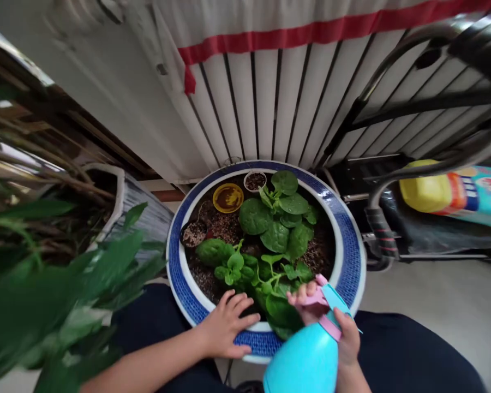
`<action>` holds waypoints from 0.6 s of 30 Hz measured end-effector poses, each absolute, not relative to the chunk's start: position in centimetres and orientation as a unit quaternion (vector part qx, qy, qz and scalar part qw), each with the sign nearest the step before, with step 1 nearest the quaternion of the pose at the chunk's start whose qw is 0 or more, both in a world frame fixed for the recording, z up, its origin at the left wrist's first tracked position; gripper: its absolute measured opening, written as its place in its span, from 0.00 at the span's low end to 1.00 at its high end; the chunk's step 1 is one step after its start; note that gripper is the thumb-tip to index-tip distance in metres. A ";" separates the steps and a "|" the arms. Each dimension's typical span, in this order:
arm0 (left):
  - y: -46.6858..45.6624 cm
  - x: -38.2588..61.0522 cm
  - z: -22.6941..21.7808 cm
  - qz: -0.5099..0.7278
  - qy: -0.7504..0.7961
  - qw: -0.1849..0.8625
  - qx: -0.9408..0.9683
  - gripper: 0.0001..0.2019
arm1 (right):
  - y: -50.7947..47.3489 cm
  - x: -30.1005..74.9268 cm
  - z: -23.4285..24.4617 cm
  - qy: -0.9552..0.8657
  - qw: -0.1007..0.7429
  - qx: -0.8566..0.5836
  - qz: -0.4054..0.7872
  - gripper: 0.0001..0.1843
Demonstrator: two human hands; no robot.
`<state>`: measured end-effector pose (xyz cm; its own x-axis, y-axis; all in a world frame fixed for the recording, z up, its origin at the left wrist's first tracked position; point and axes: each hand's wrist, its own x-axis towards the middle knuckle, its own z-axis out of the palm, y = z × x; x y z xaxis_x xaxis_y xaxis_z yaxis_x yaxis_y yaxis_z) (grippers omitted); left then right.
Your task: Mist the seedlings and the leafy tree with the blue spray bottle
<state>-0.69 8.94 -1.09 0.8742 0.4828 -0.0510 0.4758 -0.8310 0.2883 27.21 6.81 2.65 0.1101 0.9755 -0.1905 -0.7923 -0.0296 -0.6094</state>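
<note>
My right hand point(347, 337) is closed round the neck and trigger of a turquoise spray bottle point(305, 360) with a pink and blue head, held tilted over the near right rim. Fingers spread, my left hand point(229, 325) rests at the near rim of a round blue-and-white pot point(354, 262), its fingertips reaching in beside the leaves. Leafy green plants point(278, 229) grow from dark soil point(200, 273) in the pot. Toward the back of the soil lie a yellow lid point(228, 197) and a small white cup point(255, 182) of soil. A small dark dish point(193, 233) sits at the left.
A white slatted panel point(265, 103) with a red-edged cloth point(294, 35) stands behind the pot. On the right is a black metal cart point(376, 114) carrying a yellow-capped bottle point(470, 191). Leaves point(110, 262) and a grey planter point(143, 202) crowd the left.
</note>
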 end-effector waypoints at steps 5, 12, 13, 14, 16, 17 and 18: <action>9.8 -0.7 -1.0 -0.014 0.251 0.188 0.949 0.34 | 9.7 31.4 1.9 -0.095 0.584 -0.346 0.728 0.30; 11.1 0.4 1.4 -0.097 0.383 0.489 0.778 0.33 | 14.0 32.1 3.7 0.066 0.588 -0.503 0.630 0.24; 11.0 1.0 2.4 -0.088 0.450 0.542 0.704 0.33 | 14.0 31.7 4.2 0.083 0.590 -0.522 0.610 0.23; 10.9 1.8 3.6 -0.091 0.483 0.550 0.675 0.32 | 13.8 31.3 4.9 0.096 0.593 -0.535 0.594 0.21; 10.5 3.5 6.2 -0.096 0.533 0.556 0.631 0.30 | 13.1 30.5 6.8 0.115 0.594 -0.557 0.570 0.18; 10.3 4.4 7.6 -0.092 0.559 0.560 0.604 0.30 | 12.8 30.2 7.9 0.119 0.594 -0.566 0.558 0.17; 10.2 5.3 9.1 -0.087 0.582 0.572 0.572 0.30 | 12.5 29.9 9.3 0.120 0.595 -0.574 0.550 0.17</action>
